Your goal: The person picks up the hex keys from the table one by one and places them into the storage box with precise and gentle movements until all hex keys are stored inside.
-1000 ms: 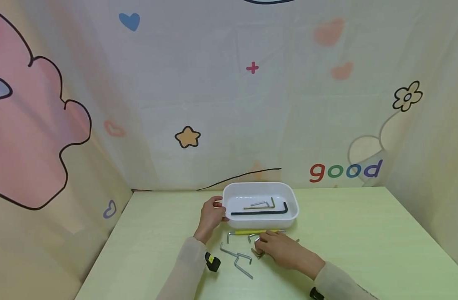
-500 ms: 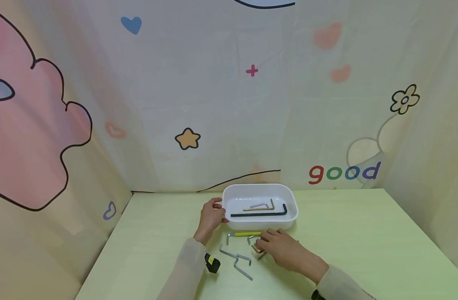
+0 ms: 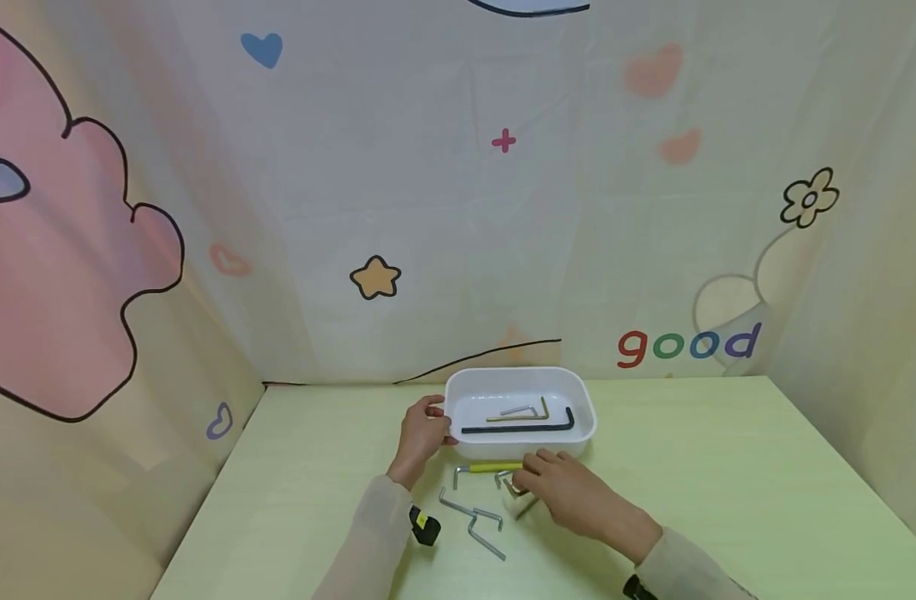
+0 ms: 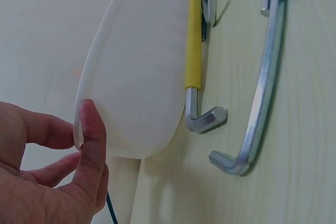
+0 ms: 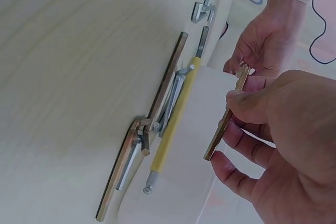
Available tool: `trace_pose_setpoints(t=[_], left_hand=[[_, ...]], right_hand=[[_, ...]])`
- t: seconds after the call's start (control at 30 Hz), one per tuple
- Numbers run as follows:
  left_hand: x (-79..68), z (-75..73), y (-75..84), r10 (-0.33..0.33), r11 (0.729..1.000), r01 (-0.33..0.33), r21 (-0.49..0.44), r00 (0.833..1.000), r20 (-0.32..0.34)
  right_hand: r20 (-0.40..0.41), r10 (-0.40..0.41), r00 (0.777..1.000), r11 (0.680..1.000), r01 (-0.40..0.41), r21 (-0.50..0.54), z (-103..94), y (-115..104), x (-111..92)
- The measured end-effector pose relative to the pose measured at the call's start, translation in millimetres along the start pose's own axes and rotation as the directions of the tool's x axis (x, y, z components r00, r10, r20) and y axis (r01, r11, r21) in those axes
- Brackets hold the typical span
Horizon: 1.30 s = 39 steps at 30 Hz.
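The left hand (image 3: 422,437) pinches the white tray (image 3: 495,451) at its left rim; nearer, the right hand (image 3: 568,493) pinches what seems a brass-coloured hex key (image 5: 216,139).

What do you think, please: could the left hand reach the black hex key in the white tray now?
Probably yes: the left hand pinches the white tray near one end of the black hex key, and nothing covers that key; the hand would likely release the tray first.

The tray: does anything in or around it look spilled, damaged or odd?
Nothing stands out. The tray sits upright with no visible damage. Silver keys and a yellow key lie loosely scattered in front, apparently ordinary clutter.
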<state>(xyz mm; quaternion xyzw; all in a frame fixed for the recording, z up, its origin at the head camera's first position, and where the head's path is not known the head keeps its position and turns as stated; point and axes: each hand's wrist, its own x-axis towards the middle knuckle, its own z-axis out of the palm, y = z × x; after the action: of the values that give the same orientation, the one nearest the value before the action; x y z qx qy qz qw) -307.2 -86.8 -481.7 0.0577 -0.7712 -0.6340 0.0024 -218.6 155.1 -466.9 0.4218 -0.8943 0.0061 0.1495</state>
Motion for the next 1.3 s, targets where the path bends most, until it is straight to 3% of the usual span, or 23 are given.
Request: trace_pose_setpoints(t=[0.33, 0.97, 1.3], left_hand=[[4.4, -1.3, -2.4, 0.006, 1.0, -0.006, -0.01, 1.0, 0.008], [8.6, -3.3, 0.5, -0.008, 1.0, 0.009, -0.021, 0.999, 0.032], [12.0, -4.8, 0.1, -0.002, 1.0, 0.003, -0.017, 0.999, 0.04]], right_hand=[[-0.066, -0.015, 0.998, 1.0, 0.014, -0.006, -2.1, 4, 3], [-0.007, 0.04, 0.999, 0.999, -0.04, -0.006, -28.2, 13, 23], [-0.022, 0.06, 0.998, 0.998, -0.061, -0.012, -37.0, 18, 35]])
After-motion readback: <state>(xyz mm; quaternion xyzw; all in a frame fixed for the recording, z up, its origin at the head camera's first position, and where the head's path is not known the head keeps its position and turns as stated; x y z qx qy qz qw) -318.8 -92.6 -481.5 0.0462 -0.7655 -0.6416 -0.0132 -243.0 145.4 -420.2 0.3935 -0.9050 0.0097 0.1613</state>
